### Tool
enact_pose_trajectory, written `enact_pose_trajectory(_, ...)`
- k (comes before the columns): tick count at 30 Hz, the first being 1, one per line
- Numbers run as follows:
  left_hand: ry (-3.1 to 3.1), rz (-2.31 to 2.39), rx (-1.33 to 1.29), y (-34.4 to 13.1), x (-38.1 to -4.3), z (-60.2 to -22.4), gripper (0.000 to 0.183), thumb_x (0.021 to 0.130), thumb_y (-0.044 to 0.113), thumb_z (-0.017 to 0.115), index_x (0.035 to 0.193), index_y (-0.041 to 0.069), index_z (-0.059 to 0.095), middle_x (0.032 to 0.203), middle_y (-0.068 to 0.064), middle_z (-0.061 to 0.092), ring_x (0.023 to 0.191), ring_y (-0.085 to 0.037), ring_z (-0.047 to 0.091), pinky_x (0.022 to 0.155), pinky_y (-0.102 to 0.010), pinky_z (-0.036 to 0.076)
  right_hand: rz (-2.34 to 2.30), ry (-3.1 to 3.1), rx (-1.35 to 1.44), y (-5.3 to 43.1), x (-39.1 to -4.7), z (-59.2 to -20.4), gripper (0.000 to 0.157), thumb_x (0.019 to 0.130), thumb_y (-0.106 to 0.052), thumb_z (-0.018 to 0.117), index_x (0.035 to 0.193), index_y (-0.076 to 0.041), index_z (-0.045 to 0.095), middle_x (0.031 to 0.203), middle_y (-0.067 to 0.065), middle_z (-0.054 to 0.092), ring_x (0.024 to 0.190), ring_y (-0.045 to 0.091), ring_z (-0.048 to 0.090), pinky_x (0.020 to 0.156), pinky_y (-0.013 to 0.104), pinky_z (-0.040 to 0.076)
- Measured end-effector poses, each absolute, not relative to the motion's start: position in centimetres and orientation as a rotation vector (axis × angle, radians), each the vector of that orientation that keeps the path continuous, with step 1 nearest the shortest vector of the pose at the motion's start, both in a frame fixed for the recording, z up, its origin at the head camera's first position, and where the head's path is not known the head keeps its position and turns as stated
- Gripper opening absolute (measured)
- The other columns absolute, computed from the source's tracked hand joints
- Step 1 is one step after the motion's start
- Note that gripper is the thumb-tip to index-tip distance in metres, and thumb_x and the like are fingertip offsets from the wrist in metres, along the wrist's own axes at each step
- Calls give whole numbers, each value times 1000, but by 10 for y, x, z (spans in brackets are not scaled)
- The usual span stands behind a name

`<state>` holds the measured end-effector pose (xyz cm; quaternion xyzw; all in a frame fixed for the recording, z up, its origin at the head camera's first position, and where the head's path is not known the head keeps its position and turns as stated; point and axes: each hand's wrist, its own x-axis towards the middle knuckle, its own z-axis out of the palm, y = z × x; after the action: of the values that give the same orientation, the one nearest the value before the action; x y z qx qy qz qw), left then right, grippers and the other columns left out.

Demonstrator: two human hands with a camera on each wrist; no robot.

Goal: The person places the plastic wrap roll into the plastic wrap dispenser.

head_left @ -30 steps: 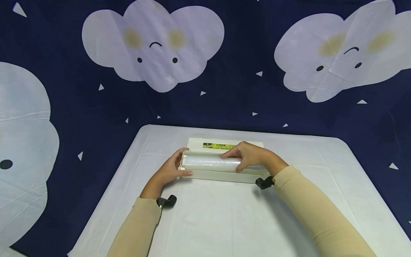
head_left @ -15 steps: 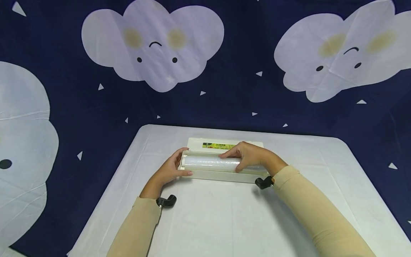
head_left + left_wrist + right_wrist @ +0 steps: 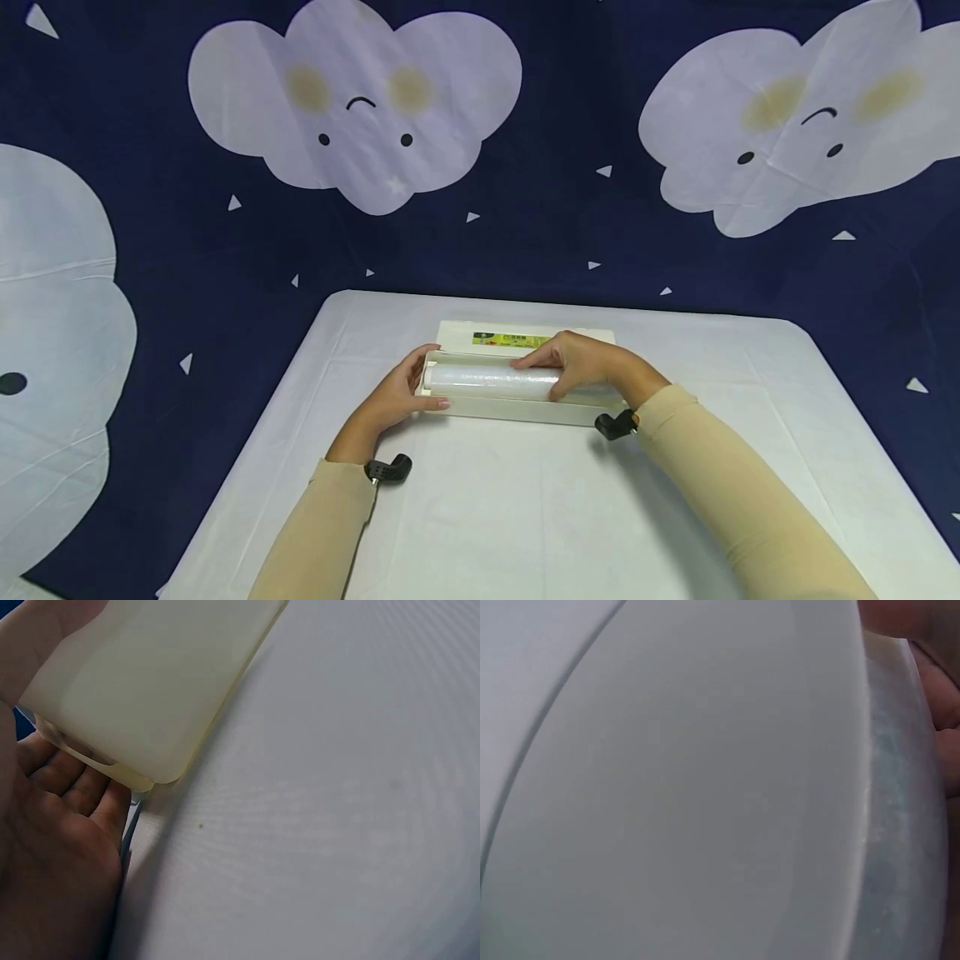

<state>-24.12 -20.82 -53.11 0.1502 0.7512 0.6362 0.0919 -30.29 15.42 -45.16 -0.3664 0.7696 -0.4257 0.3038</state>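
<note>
With fingers of the left hand (image 3: 393,396) curled round the left end of the box (image 3: 517,409), gripping it, pressing with the thumb on the near wall at the left corner and reaching round the end toward the far side with the others. With fingers of the right hand (image 3: 588,361) bent over the roll (image 3: 480,382), right of its middle, gripping it between the thumb on the near side and the fingertips on the far side.

As for the roll: whitish, shiny, lying lengthwise from left to right in the box, hidden in part by the right hand. Whether touching the floor of the box or raised a little: cannot tell. As for the lid (image 3: 453,337): open, along the far side of the box, bearing a yellow-green label (image 3: 498,340) partly covered at the right.

Set, box and all, on the white table (image 3: 480,517), nearer to its far edge. Reaching in from near left and near right, in beige sleeves (image 3: 322,517), with a small black camera (image 3: 388,469) at each wrist. Beyond the table, dark blue backdrop (image 3: 555,242) with pale clouds (image 3: 360,50).
</note>
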Motion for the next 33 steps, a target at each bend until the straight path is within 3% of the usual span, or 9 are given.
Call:
enact_pose_trajectory(9, 2241, 1862, 410, -206, -242, -530, 106, 74, -10, 91, 161, 6, 33, 162, -17, 40, 145, -36, 41, 120, -48, 30, -1127, 2038, -979, 154, -302, -456, 77, 70, 21, 83, 140, -8, 68, 142, 8, 61, 134, 19, 56, 110, 36, 46)
enact_pose_trajectory(15, 2220, 1890, 442, -206, -240, -531, 105, 75, -4, 93, 161, 10, 35, 161, -13, 43, 143, -31, 43, 119, -43, 34, -1123, 2046, -984, 155, -302, -459, 77, 70, 23, 82, 140, -6, 67, 142, 7, 61, 132, 19, 57, 109, 37, 47)
enact_pose_trajectory(33, 2222, 1893, 455, -210, -241, -532, 104, 73, 2, 97, 159, 15, 39, 160, -8, 44, 143, -28, 43, 119, -45, 34, -1117, 2066, -962, 156, -298, -458, 74, 74, 21, 82, 141, -7, 67, 146, 4, 59, 136, 20, 54, 110, 38, 46)
